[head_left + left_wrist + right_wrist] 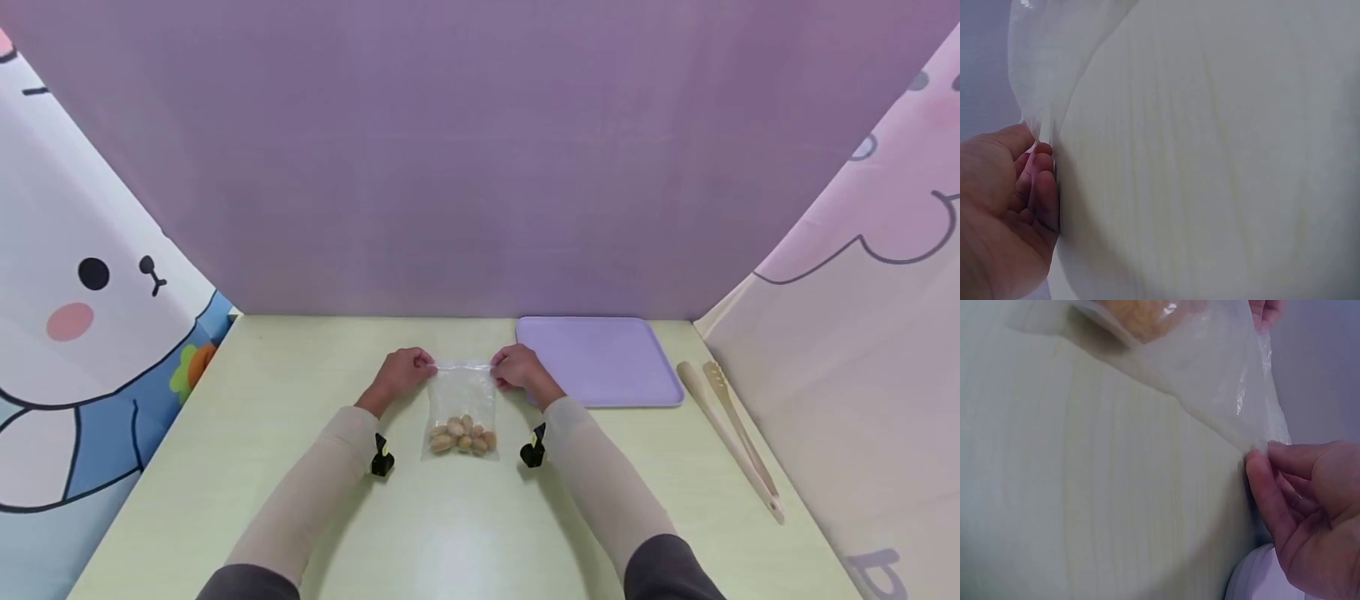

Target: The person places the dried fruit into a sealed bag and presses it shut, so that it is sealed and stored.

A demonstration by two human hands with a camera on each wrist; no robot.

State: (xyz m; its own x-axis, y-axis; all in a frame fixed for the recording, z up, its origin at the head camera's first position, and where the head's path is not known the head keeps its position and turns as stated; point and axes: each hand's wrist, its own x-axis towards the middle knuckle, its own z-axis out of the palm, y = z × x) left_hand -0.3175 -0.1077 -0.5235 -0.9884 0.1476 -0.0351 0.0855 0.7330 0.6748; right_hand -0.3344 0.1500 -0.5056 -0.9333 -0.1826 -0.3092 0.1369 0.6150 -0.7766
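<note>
A clear plastic bag (pixel 461 396) lies on the table in the head view, its top edge pointing away from me. Several tan, nut-like pieces (pixel 463 435) rest in its lower end; their exact kind is hard to tell. My left hand (pixel 401 372) pinches the bag's upper left corner between thumb and fingers, as the left wrist view also shows with the hand (pixel 1013 200) on the film (pixel 1054 56). At the upper right corner, my right hand (pixel 521 371) pinches the film. The right wrist view has that hand (pixel 1310 506) holding the bag's corner (pixel 1235 394).
A purple tray (pixel 600 362) lies just right of my right hand, at the table's back. Two long pale utensils, a plain stick-like one (pixel 723 433) and a slotted one (pixel 742 425), lie along the right edge. A purple wall (pixel 480 167) rises behind the table (pixel 450 533).
</note>
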